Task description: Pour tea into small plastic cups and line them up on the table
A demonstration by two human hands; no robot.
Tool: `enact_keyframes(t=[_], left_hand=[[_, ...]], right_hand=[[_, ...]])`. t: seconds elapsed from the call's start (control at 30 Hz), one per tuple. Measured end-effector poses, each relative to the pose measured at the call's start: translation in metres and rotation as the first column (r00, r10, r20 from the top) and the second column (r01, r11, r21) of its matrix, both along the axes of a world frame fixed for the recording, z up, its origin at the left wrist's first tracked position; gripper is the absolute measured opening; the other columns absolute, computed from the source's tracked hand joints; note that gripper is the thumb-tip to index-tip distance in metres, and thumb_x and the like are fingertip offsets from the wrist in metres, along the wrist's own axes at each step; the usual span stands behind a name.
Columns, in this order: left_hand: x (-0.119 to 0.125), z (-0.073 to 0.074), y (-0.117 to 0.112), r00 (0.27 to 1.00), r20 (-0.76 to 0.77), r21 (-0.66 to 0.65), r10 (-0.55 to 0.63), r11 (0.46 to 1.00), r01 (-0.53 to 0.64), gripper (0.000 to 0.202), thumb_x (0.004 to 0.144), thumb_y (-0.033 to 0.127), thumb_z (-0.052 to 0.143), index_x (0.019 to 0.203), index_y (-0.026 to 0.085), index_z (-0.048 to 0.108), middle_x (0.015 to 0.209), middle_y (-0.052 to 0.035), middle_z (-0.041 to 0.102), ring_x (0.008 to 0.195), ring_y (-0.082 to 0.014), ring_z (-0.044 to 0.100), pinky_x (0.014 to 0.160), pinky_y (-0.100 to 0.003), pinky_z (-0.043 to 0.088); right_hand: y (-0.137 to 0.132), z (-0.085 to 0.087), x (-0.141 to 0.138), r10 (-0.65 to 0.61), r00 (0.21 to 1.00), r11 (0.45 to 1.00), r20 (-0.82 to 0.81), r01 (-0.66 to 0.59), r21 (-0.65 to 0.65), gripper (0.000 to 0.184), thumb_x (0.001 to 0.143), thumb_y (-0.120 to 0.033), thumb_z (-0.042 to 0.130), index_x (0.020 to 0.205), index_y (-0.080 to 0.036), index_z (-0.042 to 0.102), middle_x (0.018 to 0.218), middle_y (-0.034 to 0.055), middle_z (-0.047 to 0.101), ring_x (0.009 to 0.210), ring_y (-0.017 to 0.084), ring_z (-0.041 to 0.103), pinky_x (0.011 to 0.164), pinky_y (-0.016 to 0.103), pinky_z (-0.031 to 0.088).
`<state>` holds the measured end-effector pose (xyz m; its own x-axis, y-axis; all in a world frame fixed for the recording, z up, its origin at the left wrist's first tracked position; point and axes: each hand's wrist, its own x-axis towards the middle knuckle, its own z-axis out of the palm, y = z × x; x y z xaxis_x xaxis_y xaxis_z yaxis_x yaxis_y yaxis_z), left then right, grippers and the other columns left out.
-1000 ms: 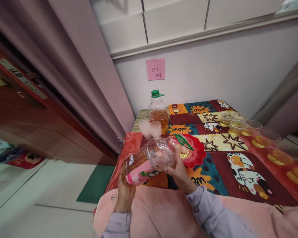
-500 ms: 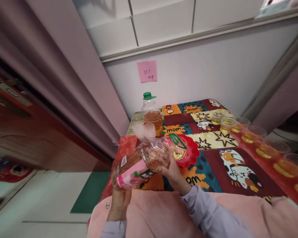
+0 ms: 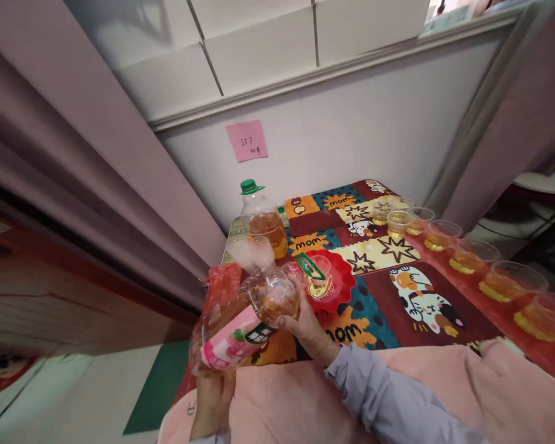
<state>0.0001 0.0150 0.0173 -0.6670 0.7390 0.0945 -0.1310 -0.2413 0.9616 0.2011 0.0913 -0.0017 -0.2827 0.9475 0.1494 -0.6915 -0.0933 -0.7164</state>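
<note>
A large clear juice bottle (image 3: pixel 240 333) with a pink label lies tilted in both my hands, amber liquid inside. Its neck, with a green carry loop (image 3: pixel 311 266), points over a red scalloped plate (image 3: pixel 345 296). My right hand (image 3: pixel 309 330) grips the bottle near its neck. Under the bottle's base, my left hand (image 3: pixel 215 394) holds it up, its fingers partly hidden. A clear plastic cup (image 3: pixel 322 265) stands on the plate, partly behind the loop. Whether liquid is flowing out, I cannot tell.
Several clear cups of yellow liquid (image 3: pixel 469 259) line the table's right side. Behind the held bottle stand a second bottle (image 3: pixel 268 231) with a green cap and stacked cups (image 3: pixel 260 251). Red plastic (image 3: pixel 224 283) lies at the left edge; pink cloth (image 3: pixel 277 401) covers the front.
The whole scene has shifted left in view as the camera turned. Both hands keep their hold on the tilted bottle, its neck still over the plate.
</note>
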Motion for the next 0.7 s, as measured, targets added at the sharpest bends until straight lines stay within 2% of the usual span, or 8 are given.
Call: enact_keyframes(t=[0.1, 0.2, 0.27, 0.37, 0.5, 0.6, 0.7], left_hand=[[-0.006, -0.008, 0.000, 0.995, 0.091, -0.020, -0.042, 0.999, 0.044, 0.082, 0.072, 0.060, 0.104, 0.142, 0.025, 0.078, 0.144, -0.0165, 0.083, 0.145, -0.0476, 0.074, 0.114, -0.062, 0.067], [-0.012, -0.016, -0.001, 0.987, 0.141, -0.023, -0.081, 0.996, 0.085, 0.091, 0.062, 0.067, 0.110, 0.137, 0.024, 0.081, 0.140, -0.0166, 0.085, 0.138, -0.0462, 0.077, 0.109, -0.059, 0.070], [-0.015, -0.020, -0.001, 0.986, 0.152, -0.023, -0.073, 0.997, 0.078, 0.095, 0.055, 0.062, 0.114, 0.137, 0.025, 0.083, 0.138, -0.0144, 0.086, 0.131, -0.0429, 0.080, 0.106, -0.056, 0.072], [-0.018, -0.025, -0.001, 0.985, 0.164, -0.037, -0.050, 0.998, 0.056, 0.088, 0.057, 0.055, 0.115, 0.135, 0.026, 0.084, 0.134, -0.0103, 0.087, 0.124, -0.0364, 0.081, 0.102, -0.047, 0.072], [-0.018, -0.026, 0.000, 0.984, 0.170, -0.040, -0.049, 0.998, 0.056, 0.075, 0.064, 0.062, 0.111, 0.124, 0.025, 0.085, 0.123, -0.0085, 0.088, 0.114, -0.0315, 0.083, 0.093, -0.039, 0.072], [-0.016, -0.024, 0.000, 0.986, 0.161, -0.030, -0.033, 0.999, 0.038, 0.075, 0.059, 0.060, 0.114, 0.118, 0.026, 0.084, 0.117, -0.0055, 0.088, 0.108, -0.0270, 0.082, 0.089, -0.033, 0.070], [-0.014, -0.023, 0.000, 0.987, 0.162, -0.033, -0.018, 0.999, 0.023, 0.079, 0.055, 0.058, 0.115, 0.120, 0.026, 0.083, 0.118, -0.0053, 0.088, 0.112, -0.0284, 0.081, 0.090, -0.033, 0.069]], right_hand=[[0.000, -0.002, 0.000, 0.022, 1.000, 1.000, 0.006, -0.022, -0.014, 0.134, 0.067, -0.062, 0.114, 0.175, -0.034, 0.041, 0.166, 0.0175, 0.071, 0.153, 0.041, 0.070, 0.137, 0.066, 0.047], [0.001, -0.004, 0.001, 0.004, 1.000, 0.999, 0.017, -0.003, -0.050, 0.134, 0.062, -0.062, 0.116, 0.172, -0.034, 0.045, 0.166, 0.0170, 0.070, 0.156, 0.042, 0.068, 0.139, 0.067, 0.045], [0.001, -0.003, 0.001, -0.017, 1.000, 0.998, -0.001, 0.017, -0.067, 0.130, 0.062, -0.060, 0.116, 0.169, -0.033, 0.048, 0.169, 0.0164, 0.068, 0.160, 0.041, 0.065, 0.141, 0.065, 0.042], [0.001, 0.003, 0.003, -0.002, 0.999, 0.998, -0.053, -0.002, -0.068, 0.118, 0.066, -0.057, 0.115, 0.164, -0.034, 0.053, 0.167, 0.0148, 0.070, 0.159, 0.040, 0.066, 0.140, 0.064, 0.044], [0.001, 0.009, 0.007, 0.014, 0.998, 0.999, -0.061, -0.018, -0.050, 0.103, 0.074, -0.053, 0.112, 0.159, -0.033, 0.058, 0.161, 0.0133, 0.075, 0.152, 0.038, 0.072, 0.136, 0.062, 0.050], [0.003, 0.008, 0.007, 0.001, 0.998, 0.997, -0.068, -0.006, -0.074, 0.105, 0.075, -0.054, 0.111, 0.161, -0.033, 0.056, 0.160, 0.0131, 0.076, 0.152, 0.038, 0.071, 0.136, 0.062, 0.050], [0.003, 0.006, 0.007, -0.001, 0.996, 0.995, -0.087, -0.008, -0.095, 0.113, 0.073, -0.054, 0.112, 0.166, -0.033, 0.052, 0.163, 0.0132, 0.074, 0.155, 0.038, 0.069, 0.138, 0.063, 0.049]])
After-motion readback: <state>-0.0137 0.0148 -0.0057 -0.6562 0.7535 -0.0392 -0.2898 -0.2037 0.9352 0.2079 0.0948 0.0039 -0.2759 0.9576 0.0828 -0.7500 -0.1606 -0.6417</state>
